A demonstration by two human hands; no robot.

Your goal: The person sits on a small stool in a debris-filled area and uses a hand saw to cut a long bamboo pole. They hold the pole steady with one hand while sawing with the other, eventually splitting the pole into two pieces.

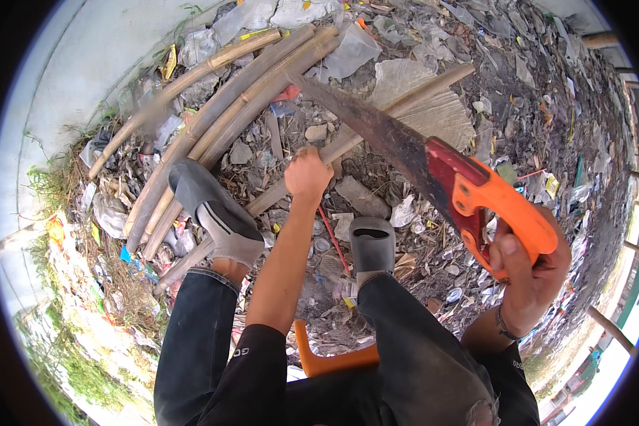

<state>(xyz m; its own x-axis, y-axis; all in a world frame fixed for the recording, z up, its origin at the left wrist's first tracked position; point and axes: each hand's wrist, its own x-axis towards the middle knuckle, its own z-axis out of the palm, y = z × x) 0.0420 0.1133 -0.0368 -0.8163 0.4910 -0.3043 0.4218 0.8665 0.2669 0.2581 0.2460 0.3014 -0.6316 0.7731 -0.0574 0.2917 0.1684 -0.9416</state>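
- The ground (pixel 476 78) was seen to be bare dark earth, strewn throughout with plastic scraps, wrappers, stones and dry leaves.
- A pale concrete wall (pixel 71 64) was observed along the upper left, with weeds and grass at its foot.
- A bundle of bamboo poles (pixel 241 85) was laid diagonally on the litter, running from the lower left toward the upper middle, close beside the wall.
- A single bamboo pole (pixel 348 142) was positioned across the ground in front of the person, angled from the lower left to the upper right.
- The left hand (pixel 307 174) was closed around this single pole near its middle.
- The left foot, in a grey shoe (pixel 216 213), was placed on the bundled poles; the right foot, in a grey clog (pixel 373 245), was set on the ground just below the single pole.
- The right hand (pixel 529 266) was clenched around the orange handle of a handsaw (pixel 412 153), whose dark, rusted blade was held raised above the single pole, its tip pointing to the upper left.
- An orange plastic seat (pixel 326 358) was visible between the legs.
- Open ground was left to the upper right, bounded at the far right by a fence (pixel 635 135) with posts.
- No containers were identifiable among the litter.
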